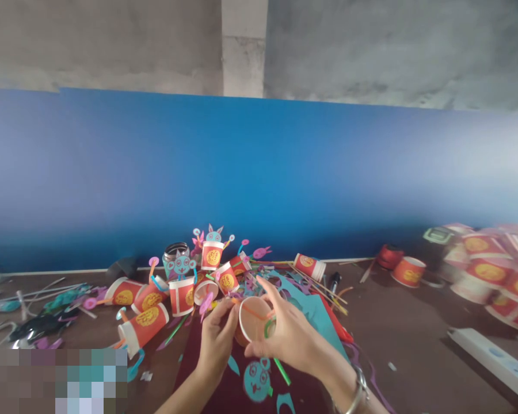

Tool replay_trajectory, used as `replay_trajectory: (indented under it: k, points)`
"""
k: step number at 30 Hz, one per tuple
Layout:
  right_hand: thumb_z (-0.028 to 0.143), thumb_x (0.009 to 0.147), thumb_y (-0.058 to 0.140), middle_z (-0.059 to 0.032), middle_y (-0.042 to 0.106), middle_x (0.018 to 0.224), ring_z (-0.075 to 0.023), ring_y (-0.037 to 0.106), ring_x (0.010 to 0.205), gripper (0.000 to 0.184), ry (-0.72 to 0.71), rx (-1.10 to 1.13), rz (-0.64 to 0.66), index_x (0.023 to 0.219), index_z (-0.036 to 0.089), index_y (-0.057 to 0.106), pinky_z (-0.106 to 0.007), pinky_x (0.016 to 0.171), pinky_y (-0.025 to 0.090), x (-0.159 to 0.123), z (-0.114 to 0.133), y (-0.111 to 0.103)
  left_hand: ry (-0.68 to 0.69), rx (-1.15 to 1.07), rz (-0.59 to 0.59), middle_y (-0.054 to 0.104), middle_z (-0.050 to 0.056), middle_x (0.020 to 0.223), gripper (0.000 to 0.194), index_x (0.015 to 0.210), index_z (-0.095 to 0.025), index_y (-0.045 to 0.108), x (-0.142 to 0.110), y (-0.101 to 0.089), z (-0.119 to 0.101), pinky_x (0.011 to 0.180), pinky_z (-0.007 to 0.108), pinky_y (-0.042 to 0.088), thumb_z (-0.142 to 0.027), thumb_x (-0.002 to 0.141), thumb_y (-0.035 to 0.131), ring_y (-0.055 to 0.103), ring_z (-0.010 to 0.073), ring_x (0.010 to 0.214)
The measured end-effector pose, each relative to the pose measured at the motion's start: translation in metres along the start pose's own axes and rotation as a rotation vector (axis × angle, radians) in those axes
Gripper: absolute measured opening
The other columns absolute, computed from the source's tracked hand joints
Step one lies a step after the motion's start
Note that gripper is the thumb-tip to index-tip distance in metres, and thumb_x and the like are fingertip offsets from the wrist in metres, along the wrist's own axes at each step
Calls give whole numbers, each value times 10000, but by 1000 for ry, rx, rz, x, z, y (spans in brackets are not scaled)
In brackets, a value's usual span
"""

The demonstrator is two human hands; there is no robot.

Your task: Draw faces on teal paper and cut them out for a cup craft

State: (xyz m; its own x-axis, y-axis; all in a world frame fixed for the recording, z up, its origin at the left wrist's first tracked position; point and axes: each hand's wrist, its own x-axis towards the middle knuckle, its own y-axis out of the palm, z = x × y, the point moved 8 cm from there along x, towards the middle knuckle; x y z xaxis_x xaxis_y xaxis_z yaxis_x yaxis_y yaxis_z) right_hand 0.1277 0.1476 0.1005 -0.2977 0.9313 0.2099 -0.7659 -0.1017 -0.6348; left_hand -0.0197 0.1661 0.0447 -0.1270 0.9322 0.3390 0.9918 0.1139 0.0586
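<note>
A paper cup is tipped with its open mouth toward me, between my two hands. My left hand grips its left side, fingers pinched near the rim, where a bit of orange shows. From the right, my right hand curls about the cup, with thumb below and index finger raised above. An orange straw crosses the inside of the cup. By the right fingers shows a curved green piece, partly hidden. Beneath lie a blue paper face and a green straw on a dark red sheet.
Finished-looking cup figures with paper faces and straw arms crowd the left middle. Blue paper, sticks and scraps lie behind my right hand. Stacked red cups and a power strip are at right. A blue partition stands behind.
</note>
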Motion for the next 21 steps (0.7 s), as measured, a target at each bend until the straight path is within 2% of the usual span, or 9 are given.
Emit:
replay_trajectory:
  k: [3, 6, 9, 11, 13, 16, 17, 21]
  points:
    - [294, 603, 747, -84, 594, 1129, -245, 587, 955, 977, -5, -37, -23, 1410, 311, 197, -374, 800, 459, -2, 3, -3, 25, -19, -23, 615, 16, 748, 229, 857, -170, 619, 1, -2, -6, 660, 234, 471, -386, 828, 548, 575, 160, 721]
    - [265, 641, 699, -85, 614, 1092, -238, 602, 938, 861, -41, -38, 11, 1388, 289, 271, -367, 810, 458, -1, 3, -7, 66, -24, -49, 605, 14, 760, 217, 822, -175, 604, 2, -4, -13, 689, 230, 461, -376, 844, 526, 567, 154, 734]
    - [256, 632, 696, -103, 590, 1155, -256, 573, 1023, 825, -76, -36, 73, 1365, 275, 319, -368, 847, 450, -1, 1, -7, 53, -56, 8, 605, 7, 755, 219, 812, -181, 604, 3, 0, -10, 710, 232, 459, -381, 845, 522, 565, 149, 733]
    - [239, 637, 686, -101, 584, 1167, -256, 548, 1067, 793, -88, -36, 90, 1348, 274, 336, -374, 880, 434, -1, 0, -7, -9, -105, 12, 623, 6, 773, 236, 849, -191, 614, 3, 1, 0, 707, 239, 472, -413, 828, 535, 577, 155, 745]
    - [229, 653, 669, -95, 592, 1144, -242, 563, 1036, 753, -86, -19, 114, 1332, 272, 347, -367, 872, 438, -1, 1, -5, -112, -149, -32, 649, 14, 815, 277, 902, -203, 623, 1, -2, 14, 696, 254, 490, -452, 796, 560, 602, 178, 781]
    - [238, 659, 673, -87, 599, 1107, -229, 585, 975, 729, -68, 9, 157, 1317, 266, 361, -354, 840, 452, -1, 1, -2, -245, -169, -76, 665, 42, 961, 335, 990, -219, 615, -3, -4, 24, 767, 298, 502, -477, 781, 567, 611, 224, 931]
    - [242, 656, 679, -86, 595, 1108, -230, 580, 979, 730, -61, 15, 154, 1315, 262, 365, -354, 840, 452, 0, 1, -2, -251, -167, -40, 652, 51, 1033, 350, 1028, -223, 605, -4, -1, 22, 824, 315, 489, -478, 796, 548, 591, 232, 1002]
    - [273, 630, 730, -94, 561, 1166, -237, 549, 1032, 781, -36, 111, 130, 1317, 238, 361, -353, 857, 446, 6, -7, -3, -157, -134, 248, 551, 67, 1262, 425, 1180, -226, 547, -6, 21, 3, 998, 352, 383, -483, 860, 438, 463, 236, 1203]
